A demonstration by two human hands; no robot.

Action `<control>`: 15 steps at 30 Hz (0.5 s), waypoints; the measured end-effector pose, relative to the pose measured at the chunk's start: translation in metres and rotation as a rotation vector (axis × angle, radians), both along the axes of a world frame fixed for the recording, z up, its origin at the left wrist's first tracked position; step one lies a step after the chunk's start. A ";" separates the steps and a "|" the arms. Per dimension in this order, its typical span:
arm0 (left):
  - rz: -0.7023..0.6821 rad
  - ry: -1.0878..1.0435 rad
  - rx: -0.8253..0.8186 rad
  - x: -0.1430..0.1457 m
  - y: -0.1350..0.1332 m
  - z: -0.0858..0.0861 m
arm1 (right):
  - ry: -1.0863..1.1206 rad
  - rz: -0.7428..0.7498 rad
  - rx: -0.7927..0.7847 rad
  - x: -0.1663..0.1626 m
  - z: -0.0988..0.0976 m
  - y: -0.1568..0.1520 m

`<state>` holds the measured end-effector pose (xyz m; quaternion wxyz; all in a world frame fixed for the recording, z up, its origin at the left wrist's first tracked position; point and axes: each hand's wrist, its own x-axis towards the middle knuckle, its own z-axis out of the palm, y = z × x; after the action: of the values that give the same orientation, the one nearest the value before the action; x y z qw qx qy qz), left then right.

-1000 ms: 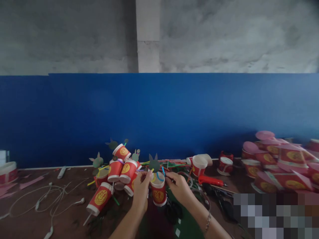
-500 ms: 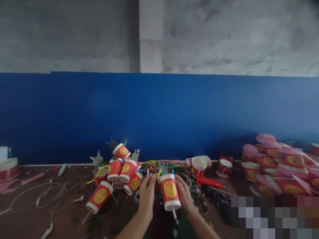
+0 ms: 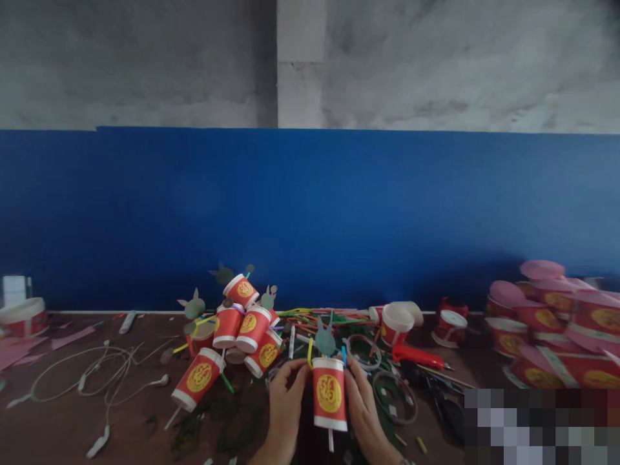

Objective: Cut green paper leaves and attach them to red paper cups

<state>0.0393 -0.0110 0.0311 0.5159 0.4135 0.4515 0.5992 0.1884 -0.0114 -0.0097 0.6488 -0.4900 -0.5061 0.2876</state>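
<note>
A red paper cup (image 3: 329,394) with a gold emblem is held up over the tabletop (image 3: 53,426), well in front of its back edge, a grey rabbit-head cutout (image 3: 325,339) at its top and a white stick (image 3: 331,440) below. The left hand (image 3: 285,403) appears to pinch the yellow straw piece (image 3: 310,352); the right hand (image 3: 364,403) lies narrowly along the cup's other side, by the blue straw piece (image 3: 344,355) (whether it grips that, I cannot tell). The step looks like setting or checking these side straws; the next move calls for a steady cup and light, even fingers.
</note>
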 end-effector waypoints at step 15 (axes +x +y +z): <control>0.114 0.284 0.144 -0.005 0.006 0.000 | -0.309 0.107 0.185 -0.006 0.031 -0.003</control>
<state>0.0340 -0.0049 0.0311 0.3811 0.5038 0.4983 0.5938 0.1828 -0.0147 0.0209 0.5892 -0.4392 -0.6495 0.1952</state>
